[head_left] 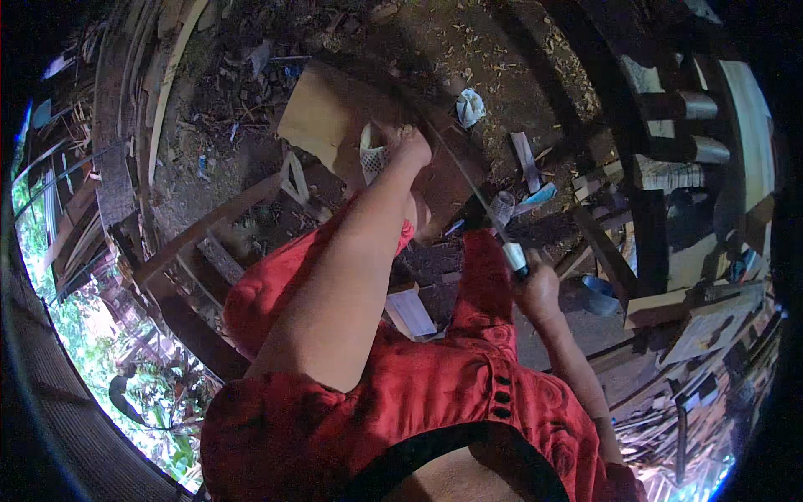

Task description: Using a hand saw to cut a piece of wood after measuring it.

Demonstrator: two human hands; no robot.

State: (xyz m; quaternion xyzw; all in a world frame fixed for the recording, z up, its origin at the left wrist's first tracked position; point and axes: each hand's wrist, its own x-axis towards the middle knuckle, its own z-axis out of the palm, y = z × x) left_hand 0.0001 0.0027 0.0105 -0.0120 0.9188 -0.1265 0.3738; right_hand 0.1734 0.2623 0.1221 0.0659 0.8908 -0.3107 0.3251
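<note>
My right hand [538, 289] is closed around the pale and dark handle of a handsaw [468, 171], whose long thin blade shows almost edge-on. The blade slants up and left across a brown wooden board [314, 113], which lies tilted near the ground. On the board, beside my perforated white shoe [374, 159], is my left hand [410, 149]. Its fingers are curled and bent downward; what lies under them is hidden. My left knee is raised, and that foot bears on the board. A second perforated shoe [503, 207] shows right of the blade.
Wood scraps, including a pale offcut [525, 161], litter the dirt floor beyond. A crumpled white bag [471, 108] lies past the board. Stacked timber [682, 151] stands at the right, near a dark bowl [599, 294]. A long beam [209, 224] slants at the left.
</note>
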